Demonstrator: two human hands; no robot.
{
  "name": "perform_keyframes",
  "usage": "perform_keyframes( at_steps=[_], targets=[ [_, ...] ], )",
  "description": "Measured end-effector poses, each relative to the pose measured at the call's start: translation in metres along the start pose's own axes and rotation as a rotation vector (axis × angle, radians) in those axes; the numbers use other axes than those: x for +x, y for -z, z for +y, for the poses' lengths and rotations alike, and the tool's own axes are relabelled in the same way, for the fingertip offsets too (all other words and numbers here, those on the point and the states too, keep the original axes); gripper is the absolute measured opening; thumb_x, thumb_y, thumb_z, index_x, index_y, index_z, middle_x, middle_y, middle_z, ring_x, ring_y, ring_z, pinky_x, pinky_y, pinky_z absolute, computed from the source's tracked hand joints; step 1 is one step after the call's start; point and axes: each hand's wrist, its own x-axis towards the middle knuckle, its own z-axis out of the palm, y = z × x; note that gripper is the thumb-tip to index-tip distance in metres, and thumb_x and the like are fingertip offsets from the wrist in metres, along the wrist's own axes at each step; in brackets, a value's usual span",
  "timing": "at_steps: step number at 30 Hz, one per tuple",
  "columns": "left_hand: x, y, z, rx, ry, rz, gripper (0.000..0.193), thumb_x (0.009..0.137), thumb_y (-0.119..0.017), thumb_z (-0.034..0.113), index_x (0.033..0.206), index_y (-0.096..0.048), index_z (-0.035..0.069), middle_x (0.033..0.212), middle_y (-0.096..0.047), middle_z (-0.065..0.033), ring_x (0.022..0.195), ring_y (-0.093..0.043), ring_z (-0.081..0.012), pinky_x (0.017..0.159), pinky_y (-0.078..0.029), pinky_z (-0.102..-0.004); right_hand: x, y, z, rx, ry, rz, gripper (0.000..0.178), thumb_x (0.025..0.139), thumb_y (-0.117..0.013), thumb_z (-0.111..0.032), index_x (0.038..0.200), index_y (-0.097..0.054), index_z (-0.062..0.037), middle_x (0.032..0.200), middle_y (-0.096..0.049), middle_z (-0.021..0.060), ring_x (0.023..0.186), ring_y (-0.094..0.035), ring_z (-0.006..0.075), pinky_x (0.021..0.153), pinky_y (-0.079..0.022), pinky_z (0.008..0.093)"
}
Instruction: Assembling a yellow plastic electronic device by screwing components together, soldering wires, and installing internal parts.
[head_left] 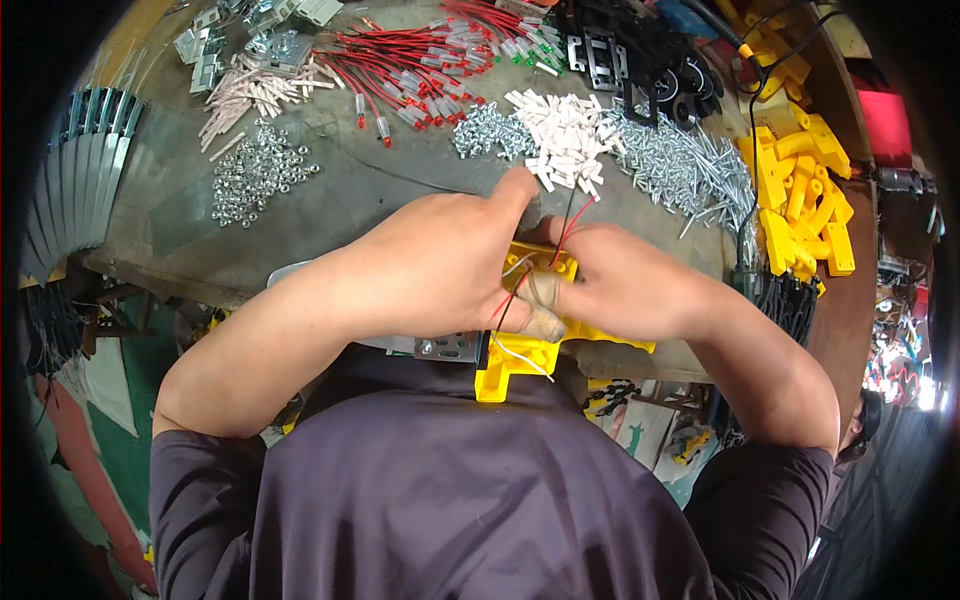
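Close to my body, at the table's near edge, is a yellow plastic housing (503,375) with a hollow, ribbed inside. A grey metal plate with holes (448,347) adjoins its left side, partly under my left forearm. My left hand (450,250) is closed on the housing from the left, and my right hand (620,275) closes on it from the right. The thumbs meet over its middle, wrapped in tan coverings. Thin red, black and white wires run between them; a white wire (525,360) hangs over the housing. What the fingertips pinch is hidden.
Across the table lie metal nuts (255,180), red-wired indicator lights (410,70), white sleeves (568,135) and screws (690,165). Yellow handle-shaped parts (805,200) fill the right side, beside a hanging black cable (755,120). Long metal blades (85,180) stand at the left.
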Motion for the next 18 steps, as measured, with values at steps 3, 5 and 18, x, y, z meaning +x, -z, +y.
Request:
perform_keyframes(
  at_steps=[3,5,18],
  targets=[
    [-0.001,-0.004,0.002,0.030,0.006,0.076,0.068,0.073,-0.077,0.032,0.111,-0.031,-0.001,0.086,-0.064,-0.0231,0.085,-0.060,-0.0441,0.071,-0.048,-0.0461,0.012,-0.003,0.014,0.080,0.018,0.013,0.033,0.086,-0.055,-0.026,0.095,-0.058,0.0053,0.082,-0.062,0.0245,0.078,-0.061,0.0368,0.072,-0.047,0.0424],
    [0.001,-0.004,0.000,0.024,0.008,0.064,0.068,0.073,-0.077,0.031,0.112,-0.031,-0.001,0.087,-0.064,-0.0230,0.086,-0.060,-0.0439,0.071,-0.048,-0.0461,0.016,-0.005,0.022,0.168,0.061,0.018,0.031,0.085,-0.055,-0.023,0.096,-0.059,0.0056,0.080,-0.062,0.0248,0.077,-0.061,0.0365,0.071,-0.048,0.0425],
    [0.001,-0.007,0.009,0.154,0.081,0.024,0.063,0.071,-0.070,0.014,0.119,-0.031,-0.001,0.090,-0.064,-0.0201,0.086,-0.061,-0.0418,0.070,-0.048,-0.0453,0.012,-0.014,0.023,0.166,-0.013,0.065,0.029,0.085,-0.058,-0.020,0.101,-0.059,0.0053,0.089,-0.063,0.0183,0.084,-0.061,0.0261,0.076,-0.047,0.0381]
  ],
)
